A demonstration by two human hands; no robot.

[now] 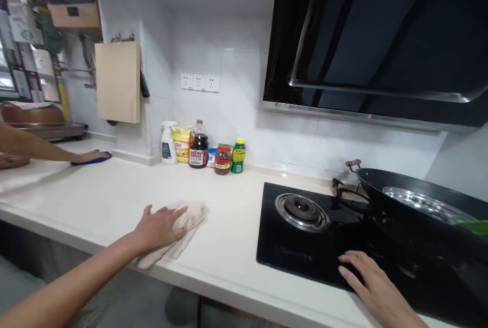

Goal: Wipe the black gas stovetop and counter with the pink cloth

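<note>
One long, smooth, pale bench (229, 236) runs below a glossy black hood (373, 38). Set into it is a flat stove (278, 246) with a shiny black top, and at its right stands a wide, round, dark wok (366, 178). Soft, wrinkled and pale pink, the cloth (195, 212) lies left of the stove, one corner reaching the bench's front edge. The left hand (160, 229) rests on it, fingers spread, not gripping. The right hand (371, 282), empty, has loosely bent fingers over the stove's front; contact is unclear. Smallest, a squat, red-lidded jar (222, 162) stands near the wall.
</note>
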